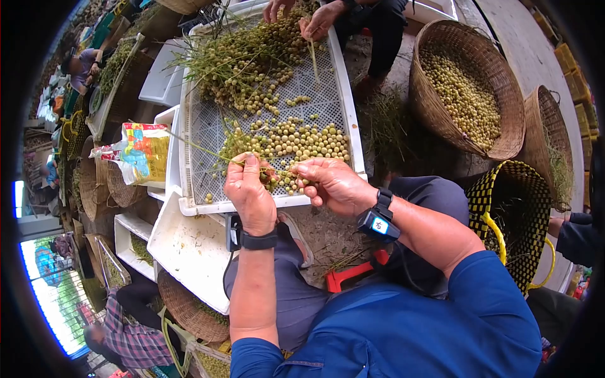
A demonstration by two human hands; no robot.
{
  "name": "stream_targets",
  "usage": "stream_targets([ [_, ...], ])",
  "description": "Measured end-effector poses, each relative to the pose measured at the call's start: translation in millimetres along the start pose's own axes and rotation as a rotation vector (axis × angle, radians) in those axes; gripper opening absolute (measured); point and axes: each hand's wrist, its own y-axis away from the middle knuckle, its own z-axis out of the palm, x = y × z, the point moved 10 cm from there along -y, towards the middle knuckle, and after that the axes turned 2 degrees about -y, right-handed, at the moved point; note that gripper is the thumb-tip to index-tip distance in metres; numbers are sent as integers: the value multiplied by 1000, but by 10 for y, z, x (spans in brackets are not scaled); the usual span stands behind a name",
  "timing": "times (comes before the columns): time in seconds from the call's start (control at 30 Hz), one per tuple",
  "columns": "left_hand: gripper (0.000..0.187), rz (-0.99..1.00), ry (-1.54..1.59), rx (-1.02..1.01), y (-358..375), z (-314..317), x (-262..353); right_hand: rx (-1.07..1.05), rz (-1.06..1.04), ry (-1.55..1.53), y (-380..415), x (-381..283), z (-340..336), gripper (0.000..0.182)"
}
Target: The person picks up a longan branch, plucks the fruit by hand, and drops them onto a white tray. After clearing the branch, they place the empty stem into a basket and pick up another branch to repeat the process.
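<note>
Both forearms reach forward over the white tray (189,164). The left hand (249,192) pinches a fruit sprig (217,151). The right hand (334,183), curled, grips small yellow-green fruits (287,179).

No lettering can be read with confidence. The colourful bag (140,153) beside the white tray (189,208) carries printed packaging in red, yellow and blue, too blurred to make out. The blue face of the wrist device (378,225) on the person's right arm shows a small white mark, too small to read.
</note>
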Motion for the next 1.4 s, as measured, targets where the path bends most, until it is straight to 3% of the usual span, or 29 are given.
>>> stream_targets([
  [0.2, 14, 118, -277, 55, 69, 41, 11, 232, -131, 172, -93, -75, -209, 20],
  [0.37, 11, 147, -248, 97, -17, -27, 73, 205, -121, 235, -115, -102, -223, 18],
  [0.47, 15, 153, -130, 121, -190, -228, 230, 92, -15, 89, -114, -64, -266, 17],
  [0.53, 13, 161, -107, 119, -262, -325, 255, 87, -75, 49, -16, -225, -178, 16],
  [0.67, 13, -15, -46, -1, -267, -275, 106, 23, -23, -126, 9, -288, -132, 26],
  [0.73, 14, -73, -172, -75, -186, -111, 119, 35, -28, -149, -12, -271, -164, 27],
  [1.13, 10, -175, -518, -447, 115, 261, -79, 14, 14, -210, -51, -147, -139, 28],
  [1.4, 6, -106, -616, -435, 111, 345, -93, -1, 33, -158, -43, -96, -151, 28],
])
